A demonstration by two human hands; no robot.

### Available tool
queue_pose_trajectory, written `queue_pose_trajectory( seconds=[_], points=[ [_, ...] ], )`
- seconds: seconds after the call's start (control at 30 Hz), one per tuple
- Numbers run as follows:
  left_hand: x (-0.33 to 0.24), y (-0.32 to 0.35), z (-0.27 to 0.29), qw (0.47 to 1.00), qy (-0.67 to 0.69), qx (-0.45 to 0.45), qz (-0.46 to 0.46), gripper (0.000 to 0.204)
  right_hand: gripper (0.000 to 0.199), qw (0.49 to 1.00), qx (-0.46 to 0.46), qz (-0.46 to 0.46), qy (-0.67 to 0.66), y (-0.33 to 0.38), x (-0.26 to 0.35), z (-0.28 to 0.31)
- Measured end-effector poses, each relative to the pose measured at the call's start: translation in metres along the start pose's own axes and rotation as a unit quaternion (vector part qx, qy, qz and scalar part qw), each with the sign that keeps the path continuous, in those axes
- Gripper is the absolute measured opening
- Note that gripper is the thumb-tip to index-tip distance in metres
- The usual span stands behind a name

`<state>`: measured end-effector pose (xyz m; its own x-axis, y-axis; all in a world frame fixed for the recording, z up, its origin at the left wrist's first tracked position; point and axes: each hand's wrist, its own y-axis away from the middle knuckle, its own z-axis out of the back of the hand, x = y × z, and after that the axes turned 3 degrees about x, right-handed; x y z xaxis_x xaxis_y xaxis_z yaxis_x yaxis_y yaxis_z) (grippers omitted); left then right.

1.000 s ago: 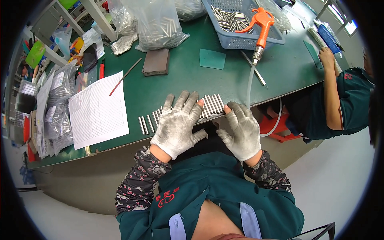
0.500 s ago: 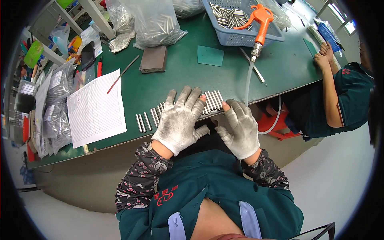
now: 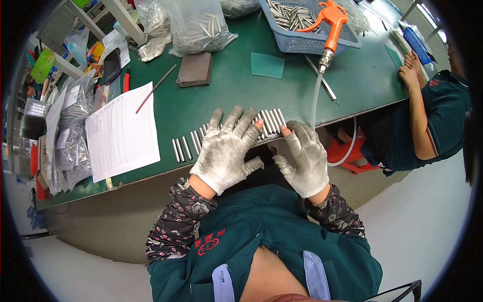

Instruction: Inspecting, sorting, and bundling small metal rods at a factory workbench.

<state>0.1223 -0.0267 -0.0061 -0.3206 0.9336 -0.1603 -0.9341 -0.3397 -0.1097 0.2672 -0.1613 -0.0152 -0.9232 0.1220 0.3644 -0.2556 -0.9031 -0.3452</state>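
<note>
A row of shiny metal pins [image 3: 272,122] lies side by side along the near edge of the green table. My left hand [image 3: 220,155], in a dirty white glove with a bare tip on one finger, rests flat over the middle of the row, fingers spread, hiding several pins. Loose pins [image 3: 187,148] show beside it on the left, spaced wider than those at the right end. My right hand [image 3: 307,163], also gloved, is at the row's right end with its fingers stretched out. Its bare fingertip is next to the last pin. Neither hand grips anything that I can see.
Behind the row are a brown block [image 3: 194,70], a green card [image 3: 267,65] and a blue basket [image 3: 322,46] of pins with an orange air gun [image 3: 332,25]. A printed sheet [image 3: 122,136] and bagged parts [image 3: 75,146] lie left. A co-worker's arm [image 3: 421,121] rests at right.
The view has shifted slightly. Both hands keep nearly the same place on the row, and the pins at the right end show a little more of their length.
</note>
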Motion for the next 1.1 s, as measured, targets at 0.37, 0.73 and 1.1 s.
queue_pose_trajectory(
  seconds=[0.37, 0.73, 1.1],
  points=[
    [-0.007, -0.003, -0.003, 1.000, -0.002, -0.003, 0.003, 0.082, 0.057, 1.000, 0.002, 0.009, 0.000, -0.002, 0.001, -0.002],
    [-0.011, 0.071, -0.011, 0.988, 0.047, -0.139, -0.039, 0.063, 0.057, 0.999, -0.011, 0.038, 0.026, 0.004, -0.006, -0.005],
    [0.006, 0.075, -0.019, 0.988, 0.010, -0.114, 0.108, 0.089, 0.054, 0.999, -0.010, 0.025, 0.029, 0.001, -0.002, -0.005]
  ],
)
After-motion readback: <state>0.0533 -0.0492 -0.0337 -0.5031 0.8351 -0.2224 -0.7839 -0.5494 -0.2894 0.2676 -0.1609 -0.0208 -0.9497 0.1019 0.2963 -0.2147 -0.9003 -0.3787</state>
